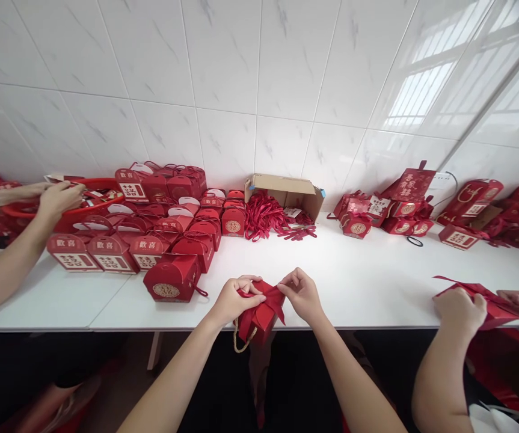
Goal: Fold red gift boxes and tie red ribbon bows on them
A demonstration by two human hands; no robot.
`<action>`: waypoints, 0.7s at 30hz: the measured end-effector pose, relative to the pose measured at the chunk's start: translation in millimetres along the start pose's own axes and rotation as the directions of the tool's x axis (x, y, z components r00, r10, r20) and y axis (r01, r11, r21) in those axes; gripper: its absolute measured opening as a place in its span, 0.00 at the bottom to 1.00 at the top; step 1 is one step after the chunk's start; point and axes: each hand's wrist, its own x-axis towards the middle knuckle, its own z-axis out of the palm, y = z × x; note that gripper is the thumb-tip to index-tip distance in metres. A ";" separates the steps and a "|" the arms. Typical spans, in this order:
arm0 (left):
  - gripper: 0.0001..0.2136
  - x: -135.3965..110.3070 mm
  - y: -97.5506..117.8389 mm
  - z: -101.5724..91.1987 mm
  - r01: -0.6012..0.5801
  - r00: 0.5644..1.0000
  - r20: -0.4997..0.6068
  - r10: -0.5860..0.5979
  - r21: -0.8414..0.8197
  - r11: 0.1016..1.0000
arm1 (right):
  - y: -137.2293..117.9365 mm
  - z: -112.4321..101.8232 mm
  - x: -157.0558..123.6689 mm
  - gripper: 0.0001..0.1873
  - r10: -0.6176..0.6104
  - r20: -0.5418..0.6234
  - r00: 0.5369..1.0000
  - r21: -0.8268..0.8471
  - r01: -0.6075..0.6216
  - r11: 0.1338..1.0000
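Note:
A small red gift box [266,325] is at the table's front edge, between my two hands. A wide red ribbon [273,296] forms a bow across it, and a twisted cord handle [240,349] hangs from its near side. My left hand [237,300] pinches the ribbon's left part, thumb laid over the bow and fingers against the box. On the other side, my right hand [302,293] grips the ribbon's right part between thumb and fingertips. The underside of the box and the ribbon inside the pinches are hidden.
Rows of red boxes [112,251] stand left; one box [169,282] is nearer me. Behind lie loose ribbons [266,215] beside a cardboard box [286,183]. Finished-looking boxes [357,225] and a black ring [414,241] are right. Co-workers' hands [61,198] work on both sides.

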 end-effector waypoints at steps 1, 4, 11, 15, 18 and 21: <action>0.25 0.2 -0.4 0.1 -0.001 1.000 0.000 0.001 -0.004 1.000 | 0.8 0.7 -1.0 0.20 -0.005 -0.010 1.000 -0.025 0.004 1.000; 0.24 0.7 -1.0 0.5 0.002 1.000 -0.005 -0.002 -0.008 1.000 | 5.1 4.0 -4.5 0.19 -0.039 -0.050 0.998 -0.091 0.034 0.995; 0.08 -7.7 -2.6 3.0 -0.152 0.969 -0.203 0.141 -0.038 0.988 | 17.9 -3.6 -24.0 0.22 -0.194 -0.078 0.978 -0.132 0.183 0.974; 0.18 -28.0 -8.5 -15.0 -0.258 0.767 -0.531 0.360 0.258 0.931 | 23.0 -6.7 -45.9 0.59 -0.170 0.097 0.981 -0.162 0.184 0.969; 0.23 -44.9 -11.3 -41.9 -0.110 0.520 -0.685 0.510 0.539 0.835 | 25.9 5.1 -58.0 0.68 -0.062 0.194 0.979 -0.214 0.104 0.971; 0.33 -54.6 -13.5 -66.6 0.195 0.391 -0.772 0.502 0.602 0.774 | 29.5 17.9 -61.7 0.67 -0.020 0.192 0.981 -0.217 0.062 0.974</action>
